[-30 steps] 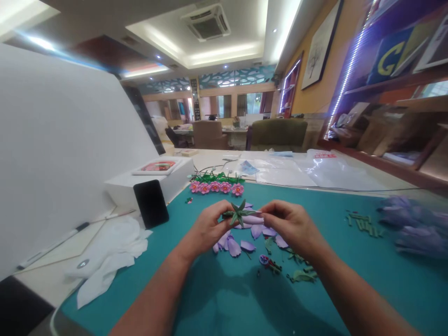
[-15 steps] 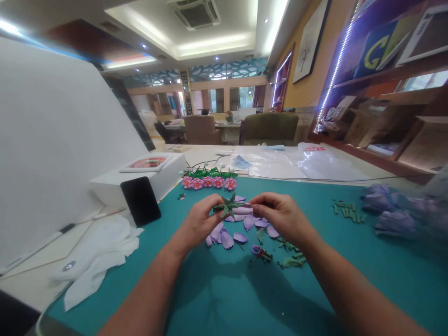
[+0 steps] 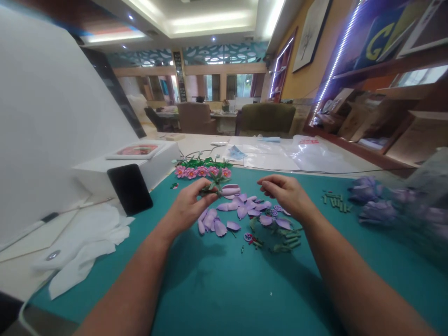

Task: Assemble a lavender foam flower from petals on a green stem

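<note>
My left hand [image 3: 191, 200] is closed on an artificial flower piece with a green star-shaped leafy part [image 3: 217, 181], pinched between thumb and fingers. A pale lilac petal [image 3: 230, 187] sticks out to its right. Across a gap, my right hand [image 3: 285, 192] hovers over the mat with its fingers loosely bent and slightly apart; nothing shows in them. Below and between the hands lie loose purple petals [image 3: 220, 227], a small purple wheel-like piece [image 3: 248, 237] and green stem pieces [image 3: 292, 239].
Pink flowers with green leaves [image 3: 202, 171] lie in a row at the back of the green mat [image 3: 224, 289]. A phone [image 3: 130, 189] leans at a white box on the left, near white tissue [image 3: 84, 242]. Purple flowers [image 3: 378, 212] and short green tubes [image 3: 336, 200] are at right.
My right hand has left the lilac petal and moved right. My left hand still holds the leafy piece, now further left. The view has shifted slightly.
</note>
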{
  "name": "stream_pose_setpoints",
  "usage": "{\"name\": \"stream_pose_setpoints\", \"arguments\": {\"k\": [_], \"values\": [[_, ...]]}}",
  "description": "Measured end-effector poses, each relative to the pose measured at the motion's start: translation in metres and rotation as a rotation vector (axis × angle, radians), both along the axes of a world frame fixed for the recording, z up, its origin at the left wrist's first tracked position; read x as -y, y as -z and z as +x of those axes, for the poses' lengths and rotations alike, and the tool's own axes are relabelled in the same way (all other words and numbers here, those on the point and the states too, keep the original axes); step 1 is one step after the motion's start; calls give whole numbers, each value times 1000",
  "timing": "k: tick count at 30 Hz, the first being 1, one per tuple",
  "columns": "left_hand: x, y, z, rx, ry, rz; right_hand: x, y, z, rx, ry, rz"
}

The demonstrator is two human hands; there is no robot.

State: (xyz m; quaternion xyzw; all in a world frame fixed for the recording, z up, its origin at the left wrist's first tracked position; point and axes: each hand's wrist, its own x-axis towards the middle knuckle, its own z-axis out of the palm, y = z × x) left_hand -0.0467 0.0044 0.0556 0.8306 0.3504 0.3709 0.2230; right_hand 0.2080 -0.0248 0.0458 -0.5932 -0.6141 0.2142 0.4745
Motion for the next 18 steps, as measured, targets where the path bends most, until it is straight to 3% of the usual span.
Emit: {"name": "stream_pose_setpoints", "arguments": {"k": [6, 11, 18], "values": [[0, -2, 0, 19, -20, -2, -12, 8, 37, 286, 197, -21], [-2, 0, 0, 21, -62, 11, -16, 18, 49, 732, 269, -309], [-4, 2, 2, -24, -50, 32, -18, 43, 76, 832, 312, -562]]}}
